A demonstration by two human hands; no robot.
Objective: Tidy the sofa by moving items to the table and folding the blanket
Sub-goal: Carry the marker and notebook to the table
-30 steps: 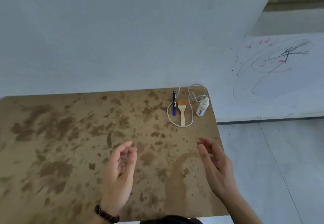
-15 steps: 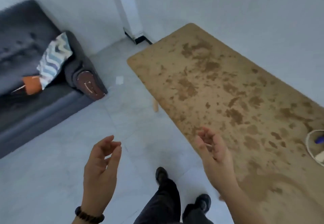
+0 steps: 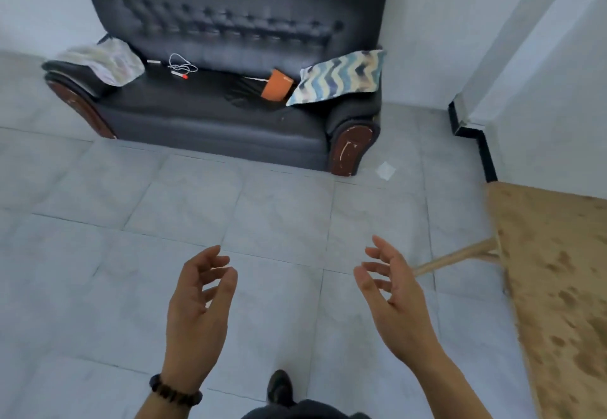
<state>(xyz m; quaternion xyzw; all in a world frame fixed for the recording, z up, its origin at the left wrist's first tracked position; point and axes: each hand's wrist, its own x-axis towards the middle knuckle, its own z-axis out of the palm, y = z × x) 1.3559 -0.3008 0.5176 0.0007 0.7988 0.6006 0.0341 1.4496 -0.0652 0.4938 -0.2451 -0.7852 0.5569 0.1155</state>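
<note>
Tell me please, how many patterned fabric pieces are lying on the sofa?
2. A pale cloth drapes over the sofa's left-hand armrest; a blue zigzag cushion leans on the right-hand armrest. A dark heap on the seat may hide more.

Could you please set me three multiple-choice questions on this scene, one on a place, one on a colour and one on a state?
1. Where does the white cable lie?
A) on the seat of the sofa
B) in a drawer
C) on a shelf

2. What colour is the flat item beside the zigzag cushion?
A) green
B) orange
C) pink

3. What state are the left hand and right hand in?
A) both gripping a blanket
B) one holding a cup
C) both open and empty

Answers:
1 A: the cable rests on the dark seat, just below the backrest.
2 B: it shows bright orange against the dark seat.
3 C: the fingers of both are loosely spread, with nothing in them.
</note>
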